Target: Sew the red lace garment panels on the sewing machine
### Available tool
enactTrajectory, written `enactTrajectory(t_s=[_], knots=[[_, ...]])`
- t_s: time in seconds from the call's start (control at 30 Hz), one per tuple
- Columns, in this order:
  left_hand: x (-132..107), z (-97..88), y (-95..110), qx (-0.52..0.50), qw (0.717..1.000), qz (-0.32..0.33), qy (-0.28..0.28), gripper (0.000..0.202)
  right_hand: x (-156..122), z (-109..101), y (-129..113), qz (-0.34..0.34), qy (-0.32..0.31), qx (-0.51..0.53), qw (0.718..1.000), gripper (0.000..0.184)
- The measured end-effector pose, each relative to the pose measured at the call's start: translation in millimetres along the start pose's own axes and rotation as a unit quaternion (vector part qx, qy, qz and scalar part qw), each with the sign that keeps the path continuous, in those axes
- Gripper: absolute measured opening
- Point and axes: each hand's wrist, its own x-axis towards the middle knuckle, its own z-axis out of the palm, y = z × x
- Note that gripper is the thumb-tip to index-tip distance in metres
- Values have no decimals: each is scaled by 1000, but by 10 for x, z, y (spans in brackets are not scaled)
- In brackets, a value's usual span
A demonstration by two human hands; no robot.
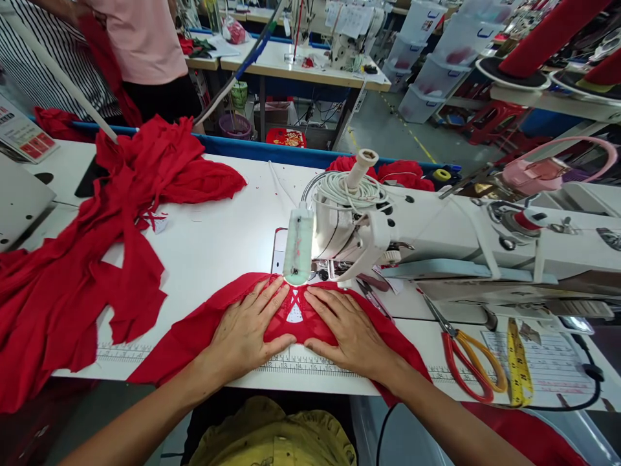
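A piece of red fabric [184, 336] lies spread on the white sewing table, its far edge by the needle area of the sewing machine [334, 233]. Crossed red straps and a small white patch [294, 314] show in its middle. To the left of that patch, my left hand [247, 323] rests flat on the cloth with fingers spread. My right hand [344, 327] lies flat on the other side, fingers stretched toward the machine. Both thumbs point inward, apart from each other. A pale green lamp [299, 246] hangs just beyond my fingertips and hides part of the stitching spot.
A heap of red garments [121, 246] covers the table's left side. Scissors [466, 353], a yellow tape measure [518, 366] and a written sheet [553, 362] lie at right. A ruler strip [310, 366] runs along the front edge. A person in pink [140, 45] stands far left.
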Motion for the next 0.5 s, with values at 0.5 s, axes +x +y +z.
enactTrajectory(t_s=[0.5], knots=[[1,22,-8,9,1000,2,5,78,14,-37,-20,8,-12,-2,1000,73]])
